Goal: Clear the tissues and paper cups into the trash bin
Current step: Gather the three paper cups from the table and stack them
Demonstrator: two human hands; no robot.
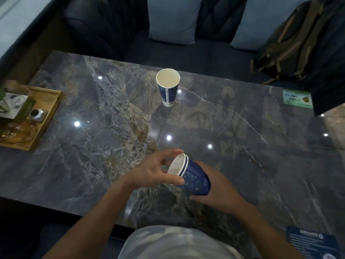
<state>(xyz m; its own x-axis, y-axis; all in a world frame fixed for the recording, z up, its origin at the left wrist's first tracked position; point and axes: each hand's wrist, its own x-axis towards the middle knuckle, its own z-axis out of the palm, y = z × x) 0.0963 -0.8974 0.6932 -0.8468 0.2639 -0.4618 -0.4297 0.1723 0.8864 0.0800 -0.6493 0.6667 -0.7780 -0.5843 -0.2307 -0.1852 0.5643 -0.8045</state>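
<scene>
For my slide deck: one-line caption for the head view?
Both hands hold nested paper cups above the marble table; another cup stands beyond.

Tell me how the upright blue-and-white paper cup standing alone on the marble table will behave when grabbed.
The upright blue-and-white paper cup looks empty, so probably very light. It is tall and tapers to a narrow base, so a sideways nudge would likely tip it. Thin paper walls may crush under a firm squeeze.

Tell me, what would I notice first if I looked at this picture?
Probably the two hands near the table's front edge: the right hand grips nested blue paper cups tilted sideways, while the left hand pinches their rim. Next, a lone paper cup standing upright near the far edge of the shiny marble table.
</scene>
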